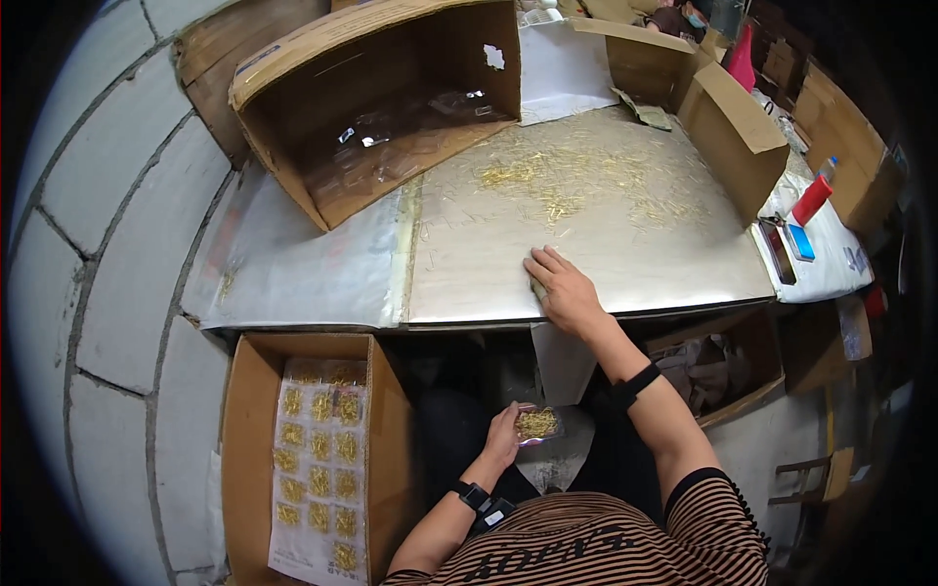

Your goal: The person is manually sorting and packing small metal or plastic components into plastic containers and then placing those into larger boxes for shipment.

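My left hand (505,439) holds a small clear bag of thin gold pins (537,424) over my lap, below the table edge. My right hand (565,290) rests palm down on the shiny metal sheet (469,264) near the table's front edge, fingers together, with something small partly hidden under the palm. A loose scatter of gold pins (576,176) lies on the sheet beyond that hand. Both wrists wear black bands.
An open cardboard box (381,98) lies on its side at the table's back left. A floor box (249,430) at my left holds several filled pin bags on a sheet. More cartons (728,117) stand at the right, with a red bottle (811,198) and a phone (780,249).
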Demonstrator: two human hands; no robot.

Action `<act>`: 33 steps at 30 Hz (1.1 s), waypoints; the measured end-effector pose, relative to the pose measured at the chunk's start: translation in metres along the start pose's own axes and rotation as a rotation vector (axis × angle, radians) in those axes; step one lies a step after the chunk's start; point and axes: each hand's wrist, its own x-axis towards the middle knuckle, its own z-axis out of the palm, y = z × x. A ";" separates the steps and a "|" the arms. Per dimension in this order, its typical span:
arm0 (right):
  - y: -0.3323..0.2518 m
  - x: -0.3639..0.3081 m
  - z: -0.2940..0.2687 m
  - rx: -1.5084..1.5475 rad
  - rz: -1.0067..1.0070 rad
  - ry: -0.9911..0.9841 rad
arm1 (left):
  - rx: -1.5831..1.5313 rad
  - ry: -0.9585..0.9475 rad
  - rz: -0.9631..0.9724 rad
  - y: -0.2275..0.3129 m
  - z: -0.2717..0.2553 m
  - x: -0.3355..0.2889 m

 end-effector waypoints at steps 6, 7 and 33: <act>0.044 -0.019 -0.039 0.682 0.199 0.080 | 0.024 -0.009 -0.024 0.008 0.012 0.011; 0.051 -0.011 -0.042 0.686 0.207 0.080 | 0.004 -0.006 -0.033 0.009 0.015 0.013; -0.006 -0.187 -0.062 0.468 0.215 -0.134 | 0.075 -0.074 -0.166 -0.004 0.027 0.011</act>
